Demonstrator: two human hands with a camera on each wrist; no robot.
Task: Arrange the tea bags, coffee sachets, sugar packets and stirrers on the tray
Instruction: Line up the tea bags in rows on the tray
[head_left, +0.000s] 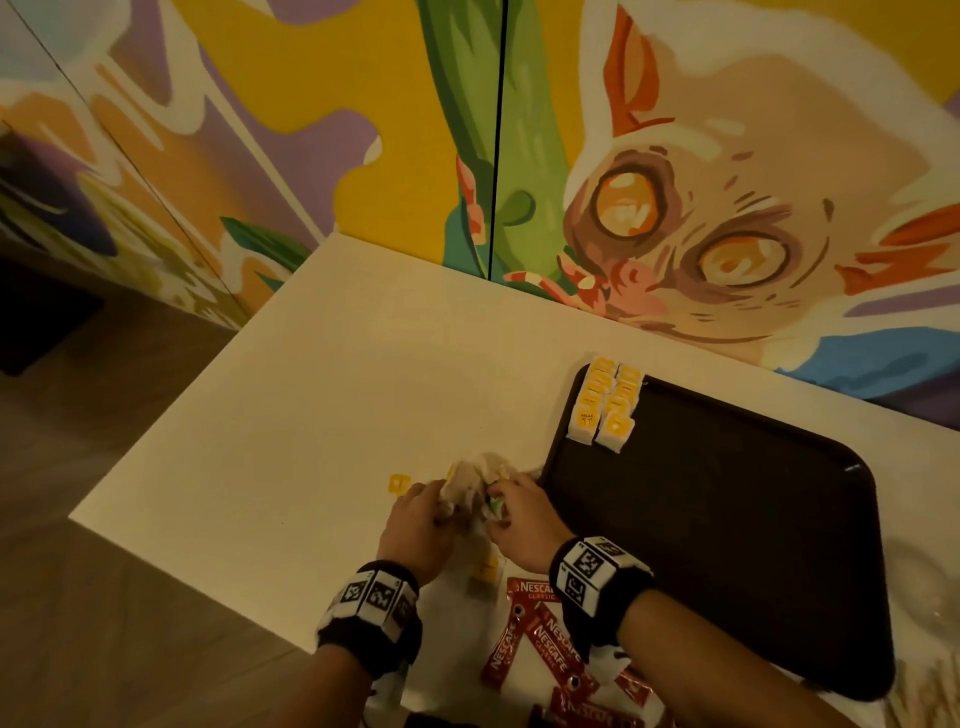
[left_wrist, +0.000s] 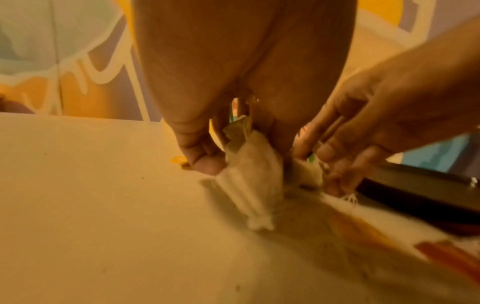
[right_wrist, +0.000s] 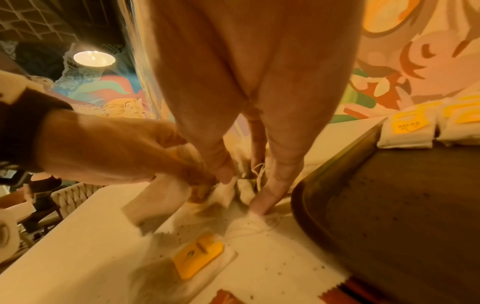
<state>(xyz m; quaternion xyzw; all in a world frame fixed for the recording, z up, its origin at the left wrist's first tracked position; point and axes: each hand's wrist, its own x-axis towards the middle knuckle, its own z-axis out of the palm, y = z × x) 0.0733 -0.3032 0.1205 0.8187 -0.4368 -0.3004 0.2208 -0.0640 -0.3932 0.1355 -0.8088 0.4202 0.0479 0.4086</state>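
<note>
A dark brown tray (head_left: 727, 530) lies on the white table (head_left: 322, 415), with two rows of yellow-tagged tea bags (head_left: 605, 402) at its far left corner. Just left of the tray, both hands work in a tangle of loose tea bags (head_left: 470, 480). My left hand (head_left: 415, 512) pinches one pale tea bag (left_wrist: 249, 181) between thumb and fingers. My right hand (head_left: 511, 514) pinches another bag and its strings (right_wrist: 244, 189) beside it. One more tea bag with a yellow tag (right_wrist: 198, 256) lies flat nearer me. Red coffee sachets (head_left: 540, 639) lie between my wrists.
A loose yellow tag (head_left: 399, 483) sits on the table left of my hands. The painted wall (head_left: 675, 182) rises right behind the table and tray. The table's left edge (head_left: 171, 415) drops to a wooden floor. Something glassy (head_left: 930, 582) shows at the right border.
</note>
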